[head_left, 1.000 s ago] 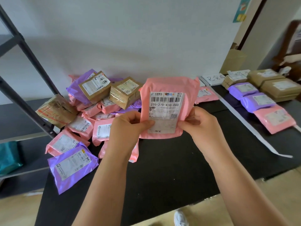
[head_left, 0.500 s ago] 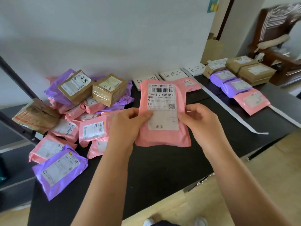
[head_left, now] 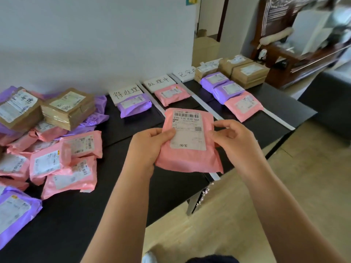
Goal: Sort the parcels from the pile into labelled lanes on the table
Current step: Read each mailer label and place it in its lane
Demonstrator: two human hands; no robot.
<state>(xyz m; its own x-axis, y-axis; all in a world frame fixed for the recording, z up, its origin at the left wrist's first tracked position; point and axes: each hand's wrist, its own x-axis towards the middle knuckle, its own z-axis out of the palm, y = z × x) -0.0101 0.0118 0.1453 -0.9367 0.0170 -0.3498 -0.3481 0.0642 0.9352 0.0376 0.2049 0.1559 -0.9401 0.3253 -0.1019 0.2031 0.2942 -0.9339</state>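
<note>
The pile (head_left: 57, 145) of pink, purple and brown parcels runs off the table's (head_left: 117, 188) left edge, and the held label's small print is blurred. The left hand (head_left: 147, 149) and right hand (head_left: 234, 141) each pinch a side of the pink parcel (head_left: 190, 158), label-up between them above the front edge. Toward the back edge, the first lane (head_left: 133, 126) holds a purple parcel (head_left: 134, 106), the second lane (head_left: 182, 106) a pink mailer (head_left: 171, 93), and the right-corner lane (head_left: 212, 103) several.

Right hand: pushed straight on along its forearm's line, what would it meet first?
The right hand grips the held pink parcel; carried onward together, they would probably reach the middle-lane pink parcel first, though depth is unclear.
</note>
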